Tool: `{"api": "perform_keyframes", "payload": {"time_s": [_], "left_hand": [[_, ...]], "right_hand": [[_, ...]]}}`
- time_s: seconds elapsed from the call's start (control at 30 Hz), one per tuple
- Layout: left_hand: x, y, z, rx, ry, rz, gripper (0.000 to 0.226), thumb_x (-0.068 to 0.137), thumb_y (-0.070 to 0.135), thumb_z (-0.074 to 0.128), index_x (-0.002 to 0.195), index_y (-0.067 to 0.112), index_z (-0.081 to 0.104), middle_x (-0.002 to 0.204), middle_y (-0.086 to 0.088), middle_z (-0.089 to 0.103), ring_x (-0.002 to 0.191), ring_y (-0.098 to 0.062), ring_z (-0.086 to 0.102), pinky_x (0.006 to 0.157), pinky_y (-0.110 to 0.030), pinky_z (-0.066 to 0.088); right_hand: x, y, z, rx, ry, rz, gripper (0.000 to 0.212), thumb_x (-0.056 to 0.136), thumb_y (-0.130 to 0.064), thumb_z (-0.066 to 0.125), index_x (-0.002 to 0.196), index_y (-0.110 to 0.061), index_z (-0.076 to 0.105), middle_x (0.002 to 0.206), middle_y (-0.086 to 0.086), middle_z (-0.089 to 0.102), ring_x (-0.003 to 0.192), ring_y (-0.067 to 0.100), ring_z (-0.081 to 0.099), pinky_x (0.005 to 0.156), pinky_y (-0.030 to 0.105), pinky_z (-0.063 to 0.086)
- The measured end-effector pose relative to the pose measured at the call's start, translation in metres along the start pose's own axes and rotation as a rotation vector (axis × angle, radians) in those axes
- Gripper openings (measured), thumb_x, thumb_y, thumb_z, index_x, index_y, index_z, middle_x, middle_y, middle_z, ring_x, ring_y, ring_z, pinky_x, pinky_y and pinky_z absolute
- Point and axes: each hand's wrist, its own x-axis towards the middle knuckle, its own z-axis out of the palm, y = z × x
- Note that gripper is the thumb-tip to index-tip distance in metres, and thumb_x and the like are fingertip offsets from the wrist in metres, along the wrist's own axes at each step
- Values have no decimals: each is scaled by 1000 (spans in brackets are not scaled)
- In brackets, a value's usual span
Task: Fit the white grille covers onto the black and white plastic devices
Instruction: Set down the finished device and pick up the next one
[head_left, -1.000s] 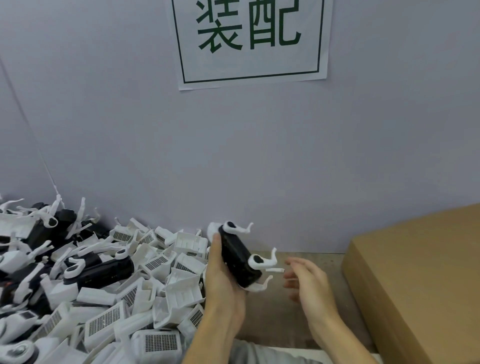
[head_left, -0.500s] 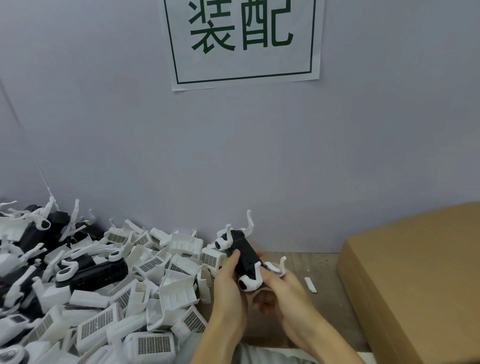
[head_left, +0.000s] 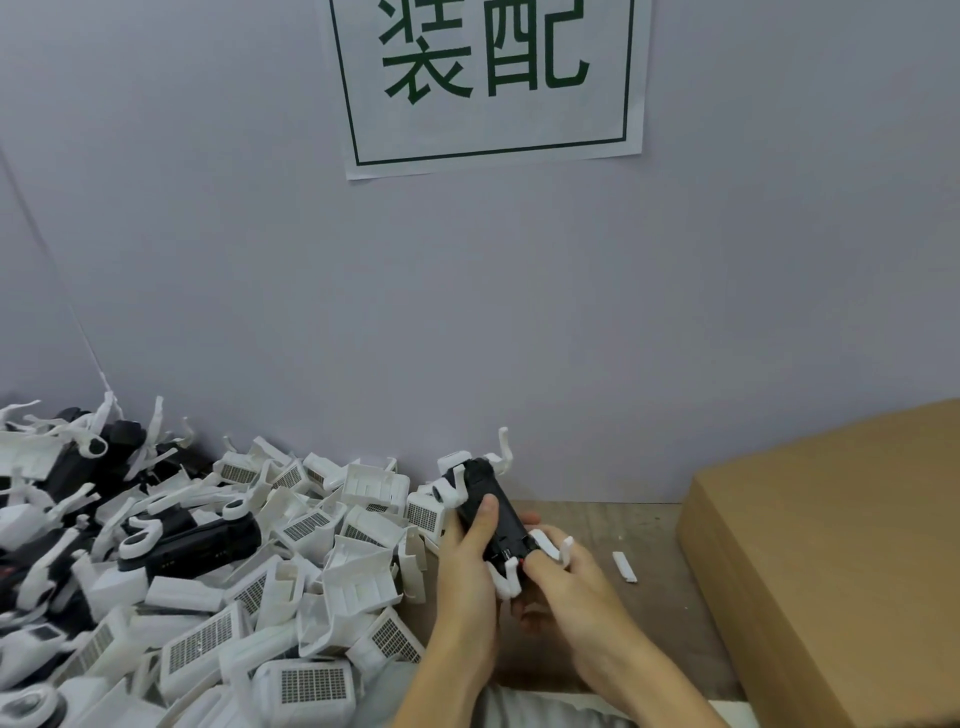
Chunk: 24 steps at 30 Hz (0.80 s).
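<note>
A single wide-angle view from a camera worn on the person's head, facing forward and slightly down toward a grey wall (head_left: 727, 312) close ahead. A paper sign (head_left: 488, 78) is cut off by the top edge. The table (head_left: 597, 525) fills only the bottom third, with a pile of white grille covers (head_left: 291, 561) low on the left and a cardboard box (head_left: 841, 545) at the right edge. Both forearms enter from the bottom centre, near the lens.

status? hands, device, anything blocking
Left hand and right hand both hold one black and white device. No grille cover on it. Loose grille covers piled to the left. Nothing blocking.
</note>
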Motion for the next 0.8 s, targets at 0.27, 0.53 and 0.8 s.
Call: {"api": "perform_keyframes", "payload": {"time_s": [0.27,0.53,0.8], "left_hand": [[3,-3,0,76,14,34,40,95,26,59,124,-1,53,113,-32,66,100,-46,67,89,-54,54],[0,2,-3,-30,-40,-131,64,92,46,54,130,-6,53,116,-37,64,98,-47,64,54,-32,49],[7,0,1,54,50,65,46,90,36,60,127,8,61,114,-17,71,103,-26,68,85,-32,53]], "right_hand": [[2,0,-1,142,-3,42,15,99,-15,51,104,-13,66,66,2,61,54,14,50,51,27,41],[-3,-3,2,137,-55,28,25,98,-3,47,112,-13,64,73,5,67,57,15,52,55,28,44],[2,-6,-1,199,54,149,16,94,-29,63,104,-17,66,66,5,60,48,14,46,49,26,33]]}}
